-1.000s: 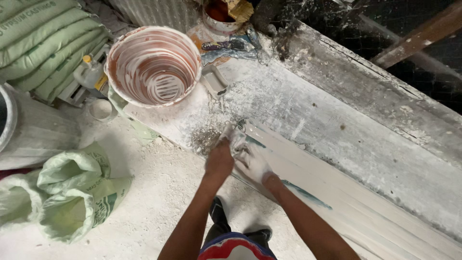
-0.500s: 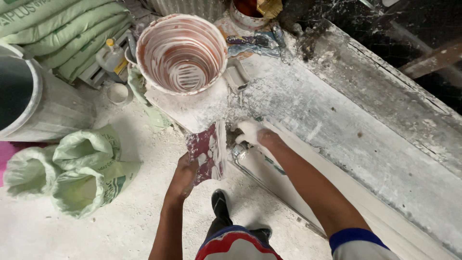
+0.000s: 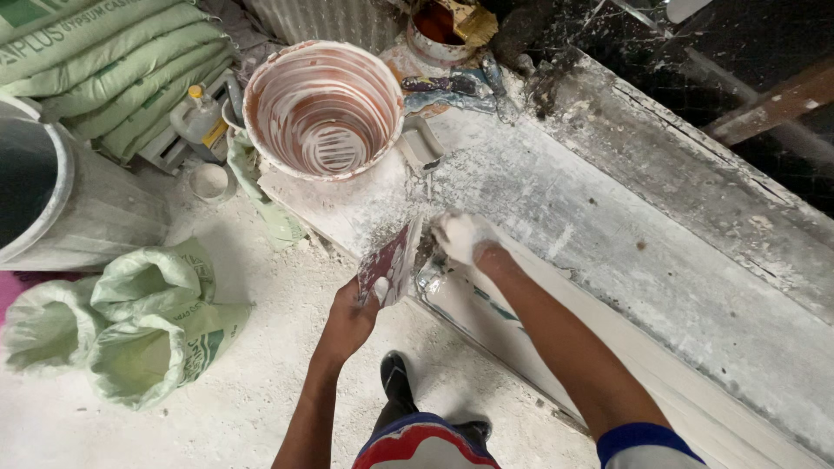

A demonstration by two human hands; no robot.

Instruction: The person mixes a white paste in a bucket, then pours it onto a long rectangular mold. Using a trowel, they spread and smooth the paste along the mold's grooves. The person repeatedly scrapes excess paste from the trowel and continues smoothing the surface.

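Observation:
My left hand [image 3: 352,313] grips a flat red scraper plate [image 3: 388,260], smeared with white plaster, tilted up on its edge at the corner of the dusty work slab [image 3: 556,217]. My right hand [image 3: 460,236], coated white with plaster, presses against the far face of the plate where a dark clump of plaster clings. Both hands meet just above the end of a long white moulded strip [image 3: 486,321] that runs away to the lower right.
A large plaster-streaked bucket [image 3: 323,108] stands on the slab's far end. A grey drum [image 3: 52,200] sits at left, with green sacks [image 3: 130,321] on the floor and stacked bags [image 3: 95,61] behind. A paint tin [image 3: 443,26] and tools lie beyond. My shoe [image 3: 398,382] is below.
My left hand has lifted the red plate off the slab and tilted it. My right hand has shifted from the strip's end to the plate's face.

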